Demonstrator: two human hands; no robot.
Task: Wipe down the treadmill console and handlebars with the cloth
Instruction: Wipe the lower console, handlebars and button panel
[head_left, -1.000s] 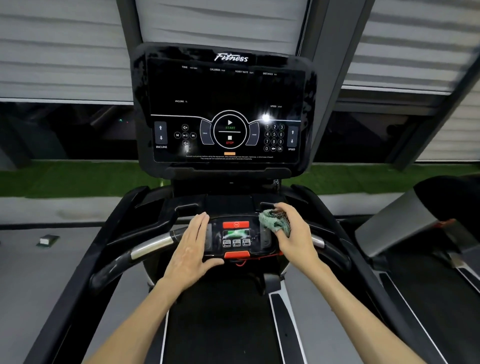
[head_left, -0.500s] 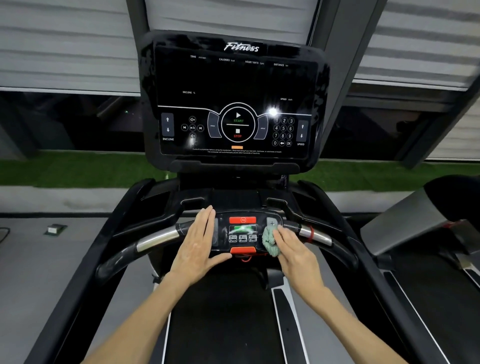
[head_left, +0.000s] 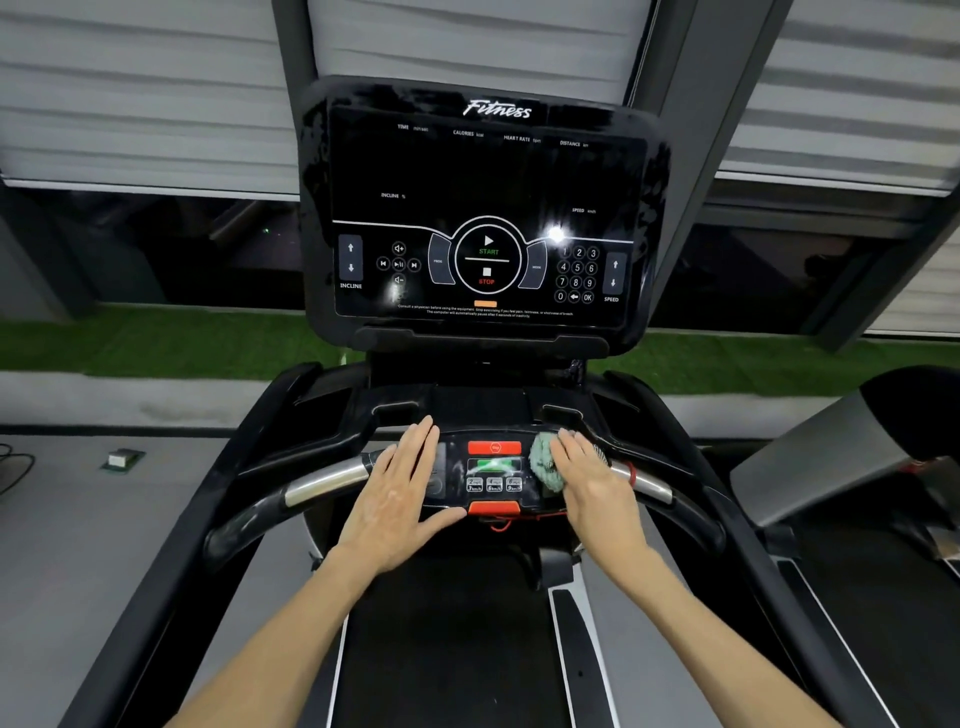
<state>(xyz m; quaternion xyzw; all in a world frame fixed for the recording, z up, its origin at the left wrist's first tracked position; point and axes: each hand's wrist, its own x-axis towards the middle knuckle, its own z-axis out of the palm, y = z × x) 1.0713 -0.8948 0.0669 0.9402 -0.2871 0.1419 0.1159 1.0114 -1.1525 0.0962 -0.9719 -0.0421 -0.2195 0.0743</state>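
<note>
A black treadmill console (head_left: 483, 208) with a dark "Fitness" screen stands in front of me. Below it a small control panel (head_left: 493, 470) with red and green buttons sits in the middle of the handlebar (head_left: 322, 483), which has chrome sections on both sides. My right hand (head_left: 587, 478) presses a crumpled green cloth (head_left: 544, 460) flat against the right end of that panel, fingers straight. My left hand (head_left: 400, 493) rests flat on the left end of the panel, thumb spread under its lower edge.
The treadmill belt (head_left: 447, 649) runs below my arms. A second treadmill (head_left: 857, 467) stands close on the right. On the grey floor at the left lie a small box (head_left: 122, 460) and a cable (head_left: 15, 467). Green turf and shuttered windows lie beyond.
My right hand has wiped the cloth down and back up over the right side of the small panel, its fingers now flatter. My left hand has stayed in place.
</note>
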